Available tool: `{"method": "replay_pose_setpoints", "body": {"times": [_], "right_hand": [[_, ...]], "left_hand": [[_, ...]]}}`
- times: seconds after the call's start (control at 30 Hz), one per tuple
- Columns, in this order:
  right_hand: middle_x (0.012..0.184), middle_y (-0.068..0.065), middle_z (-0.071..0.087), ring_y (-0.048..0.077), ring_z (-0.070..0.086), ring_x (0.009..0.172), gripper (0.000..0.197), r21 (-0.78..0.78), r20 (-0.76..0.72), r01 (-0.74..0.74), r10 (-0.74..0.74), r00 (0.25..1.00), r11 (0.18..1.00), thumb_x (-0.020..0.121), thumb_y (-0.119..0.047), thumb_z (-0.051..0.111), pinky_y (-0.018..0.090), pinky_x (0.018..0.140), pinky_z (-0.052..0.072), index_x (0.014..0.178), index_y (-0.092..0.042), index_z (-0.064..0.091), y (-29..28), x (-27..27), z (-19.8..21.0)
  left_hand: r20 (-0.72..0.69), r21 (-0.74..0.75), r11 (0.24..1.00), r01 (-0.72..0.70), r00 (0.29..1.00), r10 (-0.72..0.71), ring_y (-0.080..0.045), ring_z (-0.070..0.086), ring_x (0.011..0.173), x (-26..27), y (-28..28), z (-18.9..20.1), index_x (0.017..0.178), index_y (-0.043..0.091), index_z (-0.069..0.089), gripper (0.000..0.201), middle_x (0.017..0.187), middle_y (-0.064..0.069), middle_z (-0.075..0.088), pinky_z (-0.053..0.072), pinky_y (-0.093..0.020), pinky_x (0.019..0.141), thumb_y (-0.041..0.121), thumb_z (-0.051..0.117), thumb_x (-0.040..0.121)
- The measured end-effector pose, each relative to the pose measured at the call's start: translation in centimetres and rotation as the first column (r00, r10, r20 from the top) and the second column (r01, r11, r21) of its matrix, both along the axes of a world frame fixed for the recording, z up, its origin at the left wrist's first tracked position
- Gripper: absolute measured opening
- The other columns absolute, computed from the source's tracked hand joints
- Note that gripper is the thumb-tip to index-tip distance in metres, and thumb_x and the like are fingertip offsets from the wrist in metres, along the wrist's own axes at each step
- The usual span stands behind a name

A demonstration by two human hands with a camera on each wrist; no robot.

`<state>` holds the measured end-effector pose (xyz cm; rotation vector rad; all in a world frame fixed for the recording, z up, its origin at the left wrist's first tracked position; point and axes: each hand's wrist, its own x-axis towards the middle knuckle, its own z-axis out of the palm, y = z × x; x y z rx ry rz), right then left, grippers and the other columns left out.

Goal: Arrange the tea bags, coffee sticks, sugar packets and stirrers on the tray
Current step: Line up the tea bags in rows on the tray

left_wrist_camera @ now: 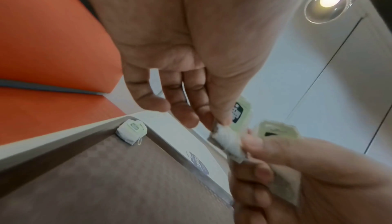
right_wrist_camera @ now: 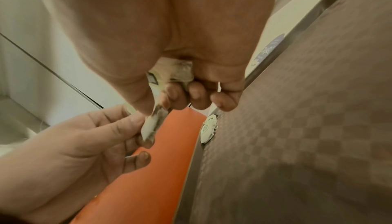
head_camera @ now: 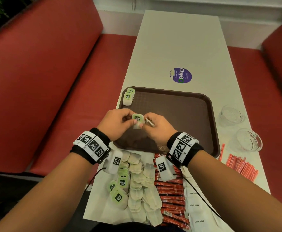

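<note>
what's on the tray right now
A small stack of tea bags sits in the far left corner of the tray. The hands hovering above hide part of its near surface.

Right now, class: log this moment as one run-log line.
left hand: pinching tea bag | right hand: pinching same tea bag, holding more | tray: tea bag stack in far-left corner | coffee sticks: on table

Arms: bare, no sleeves | Left wrist band: black fabric strap wrapped in a white strip printed with black square markers | Right wrist band: same black strap and white marker strip | White tagged block under each wrist, thin black cable trailing back
</note>
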<state>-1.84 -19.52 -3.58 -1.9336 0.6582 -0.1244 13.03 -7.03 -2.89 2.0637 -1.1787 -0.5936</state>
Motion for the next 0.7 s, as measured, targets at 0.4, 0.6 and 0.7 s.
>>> {"method": "replay_pose_setpoints", "body": {"times": [0.4,0.6,0.7], "right_hand": [[0.08,0.004,0.05,0.021,0.045,0.073,0.002,0.229,-0.047,0.133,-0.126,0.991,0.964,0.083,-0.022,0.048,0.041,0.07,0.038,0.082,-0.022,0.049,-1.9,-0.7,-0.1],[0.071,0.001,0.05,0.016,0.046,0.066,0.012,0.159,-0.072,0.095,-0.085,0.994,0.983,0.093,-0.011,0.051,0.031,0.064,0.037,0.083,-0.015,0.054,-2.8,-1.4,-0.5],[0.071,0.0,0.051,0.016,0.047,0.066,0.012,0.163,-0.06,0.096,-0.087,0.994,0.982,0.094,-0.013,0.052,0.033,0.065,0.039,0.083,-0.017,0.054,-3.1,-1.6,-0.6]], "left_hand": [[0.217,0.319,0.856,-0.406,0.911,0.351,-0.018,0.064,0.095,9.7,-8.6,-3.7,0.091,0.03,0.066,0.029,0.104,0.001,0.069,0.055,-0.033,0.087,0.035,0.087,0.071],[0.286,0.415,0.831,-0.37,0.92,0.266,-0.025,0.062,0.103,10.2,-10.4,-4.0,0.097,0.019,0.07,0.029,0.109,-0.007,0.067,0.054,-0.037,0.088,0.033,0.085,0.076],[0.323,0.444,0.819,-0.364,0.917,0.233,-0.028,0.063,0.106,10.2,-10.6,-4.0,0.102,0.013,0.071,0.033,0.11,-0.008,0.066,0.054,-0.041,0.092,0.033,0.083,0.078]]}}
